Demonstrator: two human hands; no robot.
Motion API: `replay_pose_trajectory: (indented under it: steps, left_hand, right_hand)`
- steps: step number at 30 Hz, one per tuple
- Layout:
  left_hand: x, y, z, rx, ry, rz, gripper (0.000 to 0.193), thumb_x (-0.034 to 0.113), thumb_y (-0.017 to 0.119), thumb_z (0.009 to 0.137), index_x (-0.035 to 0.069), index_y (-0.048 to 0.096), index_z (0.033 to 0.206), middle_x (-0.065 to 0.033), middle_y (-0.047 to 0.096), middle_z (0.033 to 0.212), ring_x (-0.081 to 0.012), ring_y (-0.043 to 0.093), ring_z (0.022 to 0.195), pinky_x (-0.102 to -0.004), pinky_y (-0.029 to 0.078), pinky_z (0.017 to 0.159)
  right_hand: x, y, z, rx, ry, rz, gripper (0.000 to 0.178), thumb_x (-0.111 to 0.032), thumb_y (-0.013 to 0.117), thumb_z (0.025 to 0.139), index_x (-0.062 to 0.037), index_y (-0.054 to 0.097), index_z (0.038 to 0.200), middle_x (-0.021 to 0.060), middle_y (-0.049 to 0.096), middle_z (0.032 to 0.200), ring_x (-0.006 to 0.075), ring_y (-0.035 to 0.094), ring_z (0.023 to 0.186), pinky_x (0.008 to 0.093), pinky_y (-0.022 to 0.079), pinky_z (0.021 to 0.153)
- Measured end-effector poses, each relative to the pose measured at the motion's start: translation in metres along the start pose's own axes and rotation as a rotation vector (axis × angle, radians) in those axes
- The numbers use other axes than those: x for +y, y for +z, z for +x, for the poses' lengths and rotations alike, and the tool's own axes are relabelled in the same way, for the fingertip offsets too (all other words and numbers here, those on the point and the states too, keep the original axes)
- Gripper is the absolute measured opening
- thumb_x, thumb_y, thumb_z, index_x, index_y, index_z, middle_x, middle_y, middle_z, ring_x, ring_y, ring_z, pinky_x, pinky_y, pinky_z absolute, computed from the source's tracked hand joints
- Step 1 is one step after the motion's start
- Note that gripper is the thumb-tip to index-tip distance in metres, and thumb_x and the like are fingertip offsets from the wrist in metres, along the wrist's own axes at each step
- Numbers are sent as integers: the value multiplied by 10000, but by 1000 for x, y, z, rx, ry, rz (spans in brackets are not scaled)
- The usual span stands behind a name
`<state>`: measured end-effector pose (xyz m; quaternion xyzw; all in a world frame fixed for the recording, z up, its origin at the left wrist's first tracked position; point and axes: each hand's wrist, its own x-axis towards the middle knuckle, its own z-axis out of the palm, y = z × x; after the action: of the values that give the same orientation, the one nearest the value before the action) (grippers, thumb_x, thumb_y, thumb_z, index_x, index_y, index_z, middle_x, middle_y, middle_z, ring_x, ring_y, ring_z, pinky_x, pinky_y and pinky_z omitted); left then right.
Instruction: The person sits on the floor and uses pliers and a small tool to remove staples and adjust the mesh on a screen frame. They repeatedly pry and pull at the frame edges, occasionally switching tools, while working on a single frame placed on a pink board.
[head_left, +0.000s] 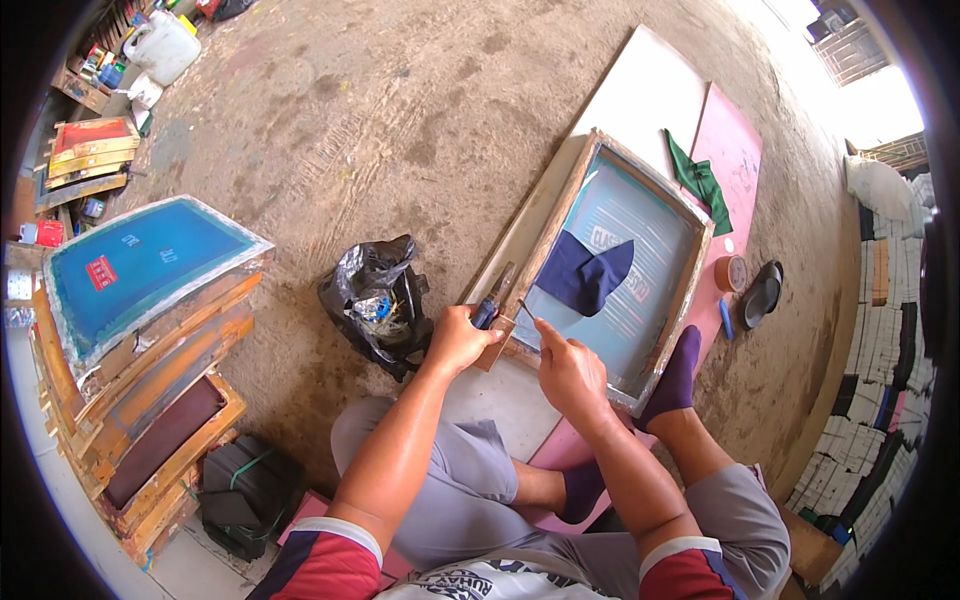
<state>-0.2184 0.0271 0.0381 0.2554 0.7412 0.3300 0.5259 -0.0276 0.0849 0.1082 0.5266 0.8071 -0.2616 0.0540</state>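
My left hand [460,340] is closed around a dark-handled tool [488,308], its exact kind unclear. Below those fingers, a small brown block [494,352] sits at the frame's near left corner; I cannot tell whether it is held. My right hand [573,372] pinches a thin dark stick-like piece [528,310] over the frame's near edge. The wooden screen-printing frame [548,232] has blue-green mesh with pale lettering and lines. On the mesh lies a folded navy cloth [585,272]. The frame rests on a white board [640,85] in front of me.
A black plastic bag [345,290] holding scraps stands left of the frame. Stacked screen frames [150,250] rise at far left. Pink board [735,140], green cloth [700,178], brown tape roll [731,272], blue marker-like item [725,318] and black sandal [763,295] lie to the right.
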Motion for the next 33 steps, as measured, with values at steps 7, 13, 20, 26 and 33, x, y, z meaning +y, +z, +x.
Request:
replay_pose_trajectory:
  steps: [7,13,20,26,33]
  left_hand:
    - [2,5,-4,79,76,19,312,136,843,764,-25,769,1020,-143,757,850,-219,705,772,-378,543,759]
    - [2,5,1,44,74,1,311,130,840,765,-26,769,1024,-140,754,848,-205,698,769,-374,540,747]
    - [-1,1,-2,53,68,-27,335,141,857,755,-30,765,1030,-140,754,850,-209,703,786,-376,541,759]
    - [2,-2,-1,4,10,-37,378,148,876,762,-31,763,1075,-147,775,972,-211,723,916,-360,542,858]
    - [5,1,-3,14,40,12,349,152,857,776,-41,760,1050,-143,768,926,-199,714,867,-354,541,817]
  right_hand:
    - [-10,6,3,-120,81,-3,445,-198,566,994,-212,612,1437,238,723,936,456,711,861,549,568,809]
    - [60,56,21,74,-165,644,409,-188,582,1025,-231,637,1427,244,731,956,458,709,895,503,575,815]
    - [20,19,13,40,-101,105,373,-212,616,1024,-255,679,1389,181,718,875,388,708,790,485,561,723]
    - [28,21,-4,70,-70,157,376,-208,610,1025,-252,675,1393,194,714,874,398,710,796,496,555,724]
    - [11,12,2,-32,7,42,380,-184,604,1019,-229,674,1389,221,731,936,430,712,845,493,560,759]
